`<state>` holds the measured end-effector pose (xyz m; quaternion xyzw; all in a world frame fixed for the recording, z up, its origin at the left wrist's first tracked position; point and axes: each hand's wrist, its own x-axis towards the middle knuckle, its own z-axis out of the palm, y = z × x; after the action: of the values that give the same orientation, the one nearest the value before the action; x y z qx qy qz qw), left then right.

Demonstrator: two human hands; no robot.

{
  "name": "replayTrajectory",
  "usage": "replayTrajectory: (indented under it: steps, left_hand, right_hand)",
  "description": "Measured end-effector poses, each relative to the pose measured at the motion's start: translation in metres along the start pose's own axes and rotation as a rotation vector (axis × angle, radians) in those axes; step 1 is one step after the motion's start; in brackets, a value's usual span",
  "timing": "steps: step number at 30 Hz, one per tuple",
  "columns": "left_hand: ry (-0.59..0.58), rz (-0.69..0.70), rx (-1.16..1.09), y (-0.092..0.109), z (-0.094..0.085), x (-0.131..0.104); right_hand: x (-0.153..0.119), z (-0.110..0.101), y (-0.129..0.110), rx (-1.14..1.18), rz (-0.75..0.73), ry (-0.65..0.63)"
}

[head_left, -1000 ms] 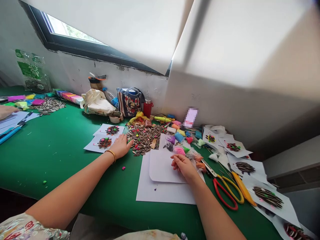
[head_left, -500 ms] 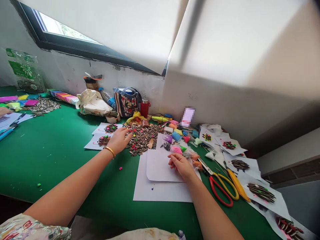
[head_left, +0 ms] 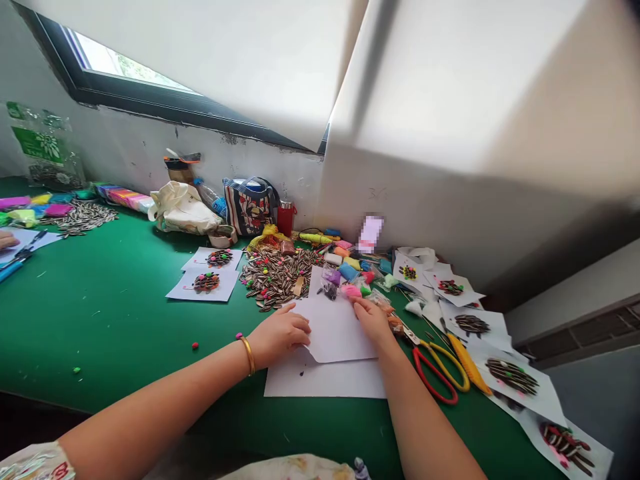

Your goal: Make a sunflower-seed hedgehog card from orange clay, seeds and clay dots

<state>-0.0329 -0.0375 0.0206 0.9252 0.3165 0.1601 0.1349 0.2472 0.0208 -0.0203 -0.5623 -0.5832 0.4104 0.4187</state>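
Observation:
A small white sheet [head_left: 333,333] lies over a larger white paper [head_left: 325,383] on the green table. My left hand [head_left: 281,331], with a gold bangle at the wrist, rests at the small sheet's left edge, its fingers curled onto the paper. At the sheet's upper right edge is my right hand [head_left: 371,319], fingers bent against the paper, beside a pink clay lump [head_left: 351,291]. Both hands grip the small sheet by its sides. Behind them spreads a pile of striped seeds [head_left: 280,273] dotted with coloured bits.
Scissors [head_left: 435,373] and a yellow cutter [head_left: 467,363] lie right of my right arm. Seed-decorated cards [head_left: 513,377] line the right edge; two more [head_left: 203,285] lie left. Bags [head_left: 250,203] stand along the wall. Another person's hand [head_left: 7,239] shows far left.
My left hand has moved from the seed pile down and right to the small sheet. My right hand has shifted slightly up and right. A red bit now shows on the table at left.

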Motion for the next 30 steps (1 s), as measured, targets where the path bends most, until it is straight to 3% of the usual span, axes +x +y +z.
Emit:
replayTrajectory:
  steps: [3, 5, 7, 10, 12, 15, 18, 21, 24, 27, 30]
  left_hand:
    - [0.083, -0.028, 0.007, 0.007, 0.003, 0.002]
    - [0.153, -0.056, 0.007, 0.012, 0.009, 0.003]
    - [0.223, -0.09, 0.007, 0.015, 0.016, 0.004]
    - [0.302, -0.137, -0.017, 0.018, 0.024, 0.002]
    - [0.327, -0.167, -0.024, 0.02, 0.024, -0.004]
    - [0.3, -0.242, 0.058, 0.018, 0.013, -0.021]
    - [0.287, -0.47, 0.258, 0.007, -0.006, -0.05]
    - [0.163, -0.735, 0.413, -0.014, -0.028, -0.087]
    - [-0.064, -0.874, 0.288, -0.029, -0.055, -0.128]
    - [-0.35, -1.062, 0.067, -0.029, -0.08, -0.153]
    - [-0.335, -1.023, 0.064, -0.017, -0.09, -0.148]
  right_hand:
    - [-0.001, -0.002, -0.005, -0.035, -0.008, 0.082]
    - [-0.007, -0.001, -0.012, -0.054, -0.051, 0.057]
    - [-0.018, 0.002, -0.023, -0.081, -0.153, -0.104]
    - [-0.036, 0.01, -0.04, -0.184, -0.349, -0.5]
    - [-0.045, 0.017, -0.046, -0.31, -0.448, -0.63]
    - [-0.048, 0.027, -0.046, -0.433, -0.511, -0.609]
    - [-0.044, 0.03, -0.041, -0.422, -0.517, -0.559]
    - [-0.041, 0.031, -0.039, -0.385, -0.506, -0.547]
    - [-0.041, 0.031, -0.042, -0.353, -0.494, -0.532]
    - [-0.041, 0.03, -0.044, -0.332, -0.419, -0.507]
    - [-0.041, 0.027, -0.044, -0.219, -0.252, -0.391]
